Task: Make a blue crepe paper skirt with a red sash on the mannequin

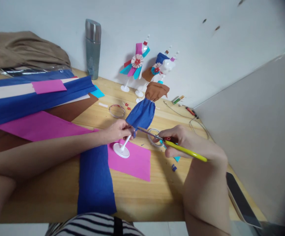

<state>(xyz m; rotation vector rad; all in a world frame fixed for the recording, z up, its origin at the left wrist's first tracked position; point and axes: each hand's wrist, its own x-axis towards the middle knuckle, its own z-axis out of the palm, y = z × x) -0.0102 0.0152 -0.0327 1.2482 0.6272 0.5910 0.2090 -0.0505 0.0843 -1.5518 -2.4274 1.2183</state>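
Observation:
My left hand [119, 131] is closed at the hem of a blue crepe-paper skirt [142, 113], beside the thin stem of a small mannequin stand. The stand is tilted, its round white base [121, 150] below my fingers, with a brown crepe-paper top [156, 90] above the skirt. My right hand [181, 141] grips scissors [185, 151] with a long yellow handle. Their blades point left and reach the hem close to my left fingertips, where a small strip of blue paper hangs. My right fingers partly hide the handles.
Several dressed mannequins [137, 61] stand by the wall, near a steel-topped bottle [93, 49]. Crepe-paper sheets [39, 126] cover the left side. A pink sheet [137, 160] and blue strip [95, 183] lie in front. Tape rolls [117, 111], a cable and a phone [242, 198] are also there.

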